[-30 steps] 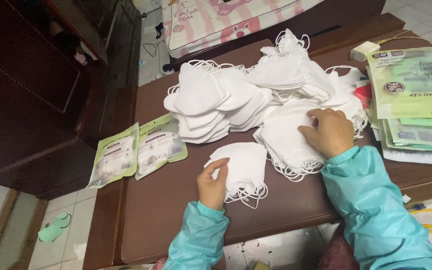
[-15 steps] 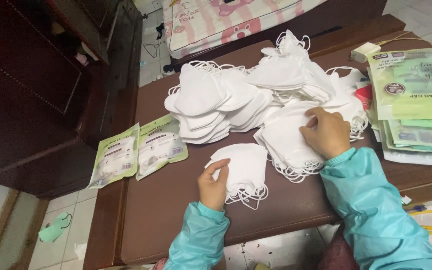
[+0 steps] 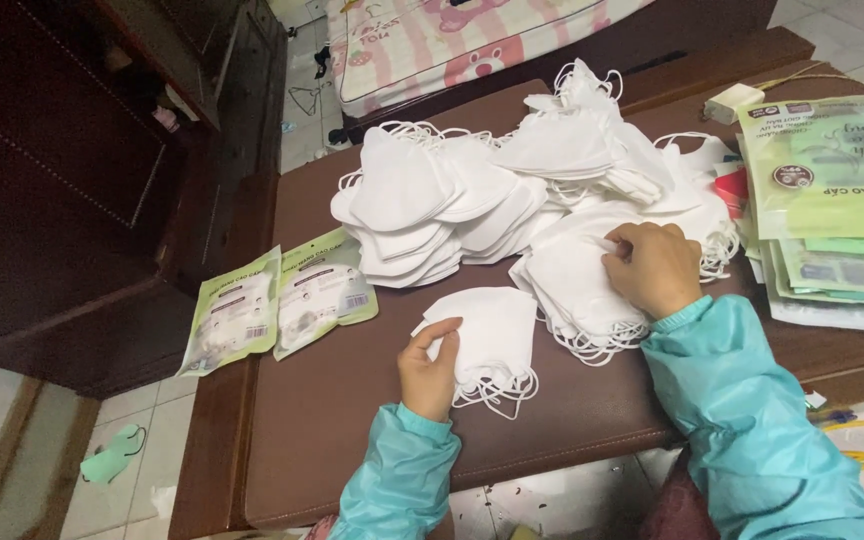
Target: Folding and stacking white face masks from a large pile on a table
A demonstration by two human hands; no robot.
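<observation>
A big heap of white folded face masks (image 3: 512, 190) covers the middle of a brown padded bench top (image 3: 352, 400). My left hand (image 3: 430, 362) pinches the near-left edge of a small stack of white masks (image 3: 492, 335) lying in front of me. My right hand (image 3: 655, 265) rests fingers-down on another pile of masks (image 3: 572, 290) to the right, its fingertips picking at the top mask. Both arms wear teal sleeves.
Two green-and-white packaged masks (image 3: 277, 305) lie at the bench's left edge. A stack of empty green packaging sleeves (image 3: 837, 200) sits at the right. A pink patterned mattress (image 3: 452, 40) lies beyond. A green mask (image 3: 112, 455) lies on the tiled floor at left.
My right hand's fingers have shifted slightly on the right pile. My left hand stays on the small stack's edge.
</observation>
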